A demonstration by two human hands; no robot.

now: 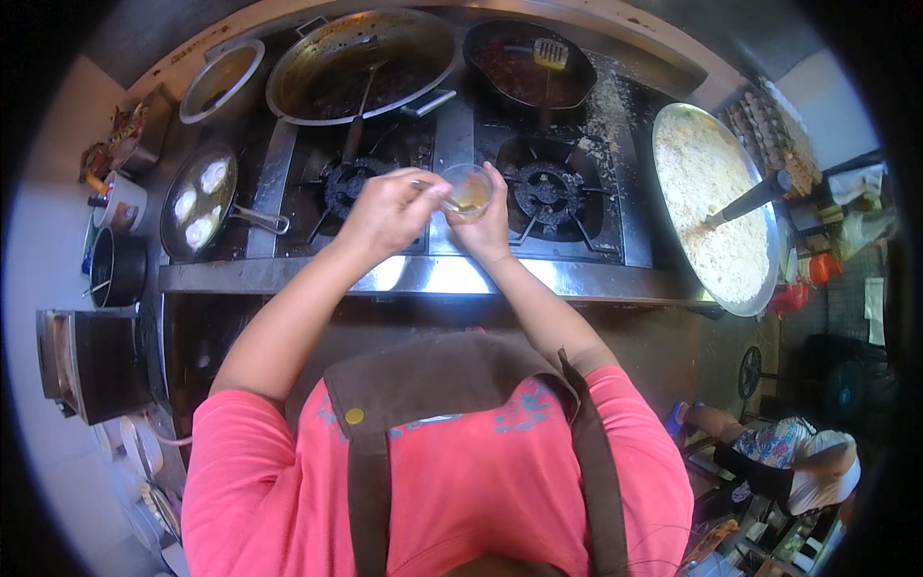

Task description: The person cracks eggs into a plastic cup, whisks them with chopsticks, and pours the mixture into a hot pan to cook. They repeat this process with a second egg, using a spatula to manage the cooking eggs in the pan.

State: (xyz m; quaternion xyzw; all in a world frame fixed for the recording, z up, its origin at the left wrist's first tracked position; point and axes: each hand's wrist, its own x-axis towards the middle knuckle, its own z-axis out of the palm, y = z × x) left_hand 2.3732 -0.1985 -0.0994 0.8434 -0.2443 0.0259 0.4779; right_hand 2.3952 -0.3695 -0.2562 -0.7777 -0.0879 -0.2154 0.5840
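My right hand (490, 223) holds a small clear cup (469, 189) with some yellowish liquid in it, above the stove between two burners. In my left hand (396, 209) is a thin metal utensil, probably a spoon, its lower end inside the cup. To the left, a frying pan (200, 202) holds several eggs. Beyond my hands a large wok (360, 66) contains dark sauce and a long-handled ladle. A black pan (530, 65) with dark red sauce and a slotted turner (550, 54) stands to its right.
A large metal bowl of fried rice or similar grain (714, 209), with a dark-handled utensil in it, stands at the right. Egg trays (771, 133) are behind it. A metal pot (222, 81) and a black saucepan (117, 267) are at the left. A co-worker (786, 454) is at lower right.
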